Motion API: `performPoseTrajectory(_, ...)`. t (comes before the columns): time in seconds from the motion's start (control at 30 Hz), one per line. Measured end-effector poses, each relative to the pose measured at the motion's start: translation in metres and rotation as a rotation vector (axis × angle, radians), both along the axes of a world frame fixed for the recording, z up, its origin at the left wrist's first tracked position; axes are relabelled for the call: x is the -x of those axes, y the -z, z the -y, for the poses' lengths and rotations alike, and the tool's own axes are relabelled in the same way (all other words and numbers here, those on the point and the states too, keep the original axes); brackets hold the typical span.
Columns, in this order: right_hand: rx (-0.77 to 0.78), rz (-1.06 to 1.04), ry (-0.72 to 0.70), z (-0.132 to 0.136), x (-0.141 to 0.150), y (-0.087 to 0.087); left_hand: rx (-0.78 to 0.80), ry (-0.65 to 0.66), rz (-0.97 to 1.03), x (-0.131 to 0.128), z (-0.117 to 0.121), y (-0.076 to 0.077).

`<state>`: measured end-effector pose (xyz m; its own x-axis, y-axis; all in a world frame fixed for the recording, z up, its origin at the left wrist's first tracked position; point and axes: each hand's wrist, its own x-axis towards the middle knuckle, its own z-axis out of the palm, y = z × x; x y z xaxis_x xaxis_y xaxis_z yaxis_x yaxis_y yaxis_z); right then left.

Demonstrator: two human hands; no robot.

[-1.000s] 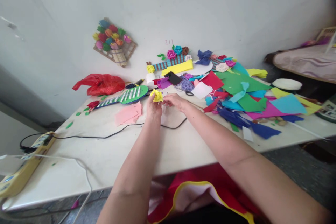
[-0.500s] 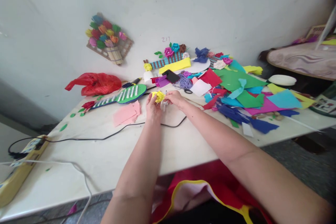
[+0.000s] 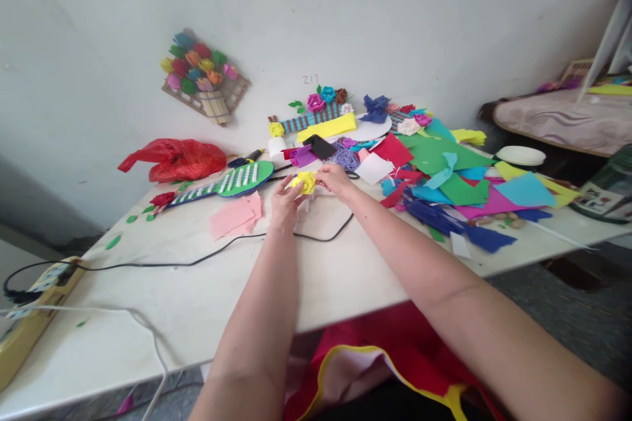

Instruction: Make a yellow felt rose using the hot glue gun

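A small yellow paper flower [image 3: 305,182] is held up between my two hands over the middle of the table. My left hand [image 3: 285,204] grips it from the left, thumb and fingers at its edge. On the other side, the fingers of my right hand [image 3: 334,180] are pinched at the flower's right edge. Something whitish shows just below the flower, too small to make out. Left of my left hand lie pink paper pieces [image 3: 236,216], and a black cord [image 3: 316,238] crosses the table beneath my wrists.
A green guitar-shaped craft [image 3: 247,176] and a red plastic bag [image 3: 180,159] lie at the left. Coloured paper scraps [image 3: 444,154] pile up at the right, by a large bottle [image 3: 609,191]. A power strip [image 3: 34,316] sits on the left edge. A phone [image 3: 319,146] lies behind my hands.
The yellow flower has turned and shifted slightly right relative to my left hand, whose fingers have changed their hold. My right hand remains at its right edge. The view has shifted a little.
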<state>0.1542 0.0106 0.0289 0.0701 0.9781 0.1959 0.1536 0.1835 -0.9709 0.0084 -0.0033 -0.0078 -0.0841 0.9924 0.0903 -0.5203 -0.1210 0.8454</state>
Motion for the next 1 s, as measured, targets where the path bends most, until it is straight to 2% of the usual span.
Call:
performPoseTrajectory(0.3, -0.022, 0.113, -0.008, 0.007, -0.008, -0.01, -0.006, 0.056, -0.017, -0.001, 0.005, -0.004)
performPoseTrajectory(0.6, -0.019, 0.051, -0.092, 0.019, -0.008, -0.022, -0.021, 0.09, -0.042, -0.001, 0.006, -0.006)
performPoseTrajectory(1.0, -0.059, 0.123, -0.2, 0.011, -0.015, -0.018, -0.056, 0.126, -0.111, 0.003, 0.005, -0.006)
